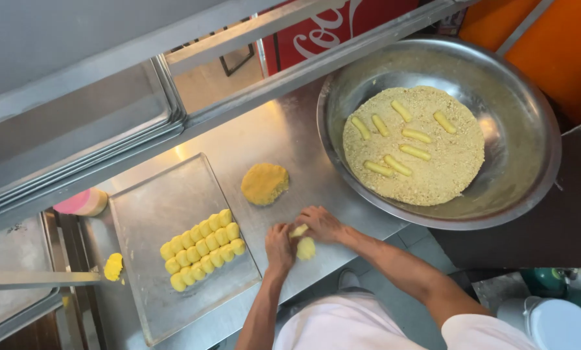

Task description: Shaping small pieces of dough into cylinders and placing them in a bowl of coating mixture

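Both hands shaped yellow dough at the desk's near edge.

The dough piece [303, 245] sat pinched between the left hand [279, 246] and right hand [321, 223], fingers closed on it; the dough mound [264, 183] lay at eleven o'clock, the tray [154, 207] at nine. Rolled too near the edge, it could have dropped.

Bright, even daylight; slight metal glare

A food-prep kitchen: steel counter [284, 139], baking tray [154, 207], wide metal bowl [524, 129] of crumbs.
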